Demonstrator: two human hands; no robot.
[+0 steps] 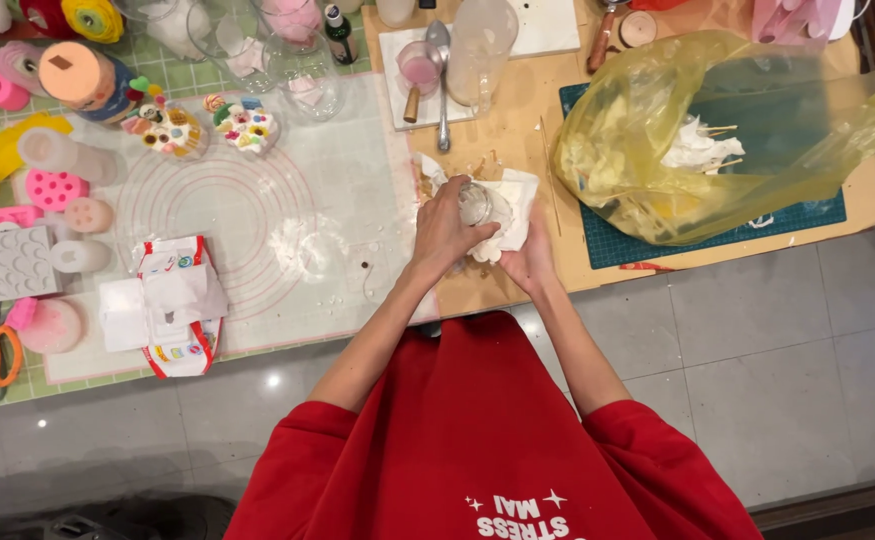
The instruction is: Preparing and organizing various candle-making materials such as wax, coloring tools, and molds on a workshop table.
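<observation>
From the head camera, looking straight down, both hands meet near the front edge of the tabletop [517, 130], about midway along it. The left hand [447, 232] is closed over a small clear glass jar [477, 203], fingers curled around its side. The right hand [529, 258] cups a white paper towel [513, 205] from beneath, pressed against the jar, so jar and towel sit between the two hands and touch both. The jar seems tipped, its mouth toward the far edge, though I cannot be sure. Much of it is hidden by the left hand's fingers and the towel's folds. The right hand's fingers are buried under the towel. A crumpled yellow plastic bag [637, 140] lies just to the right on a green cutting mat [817, 215].
</observation>
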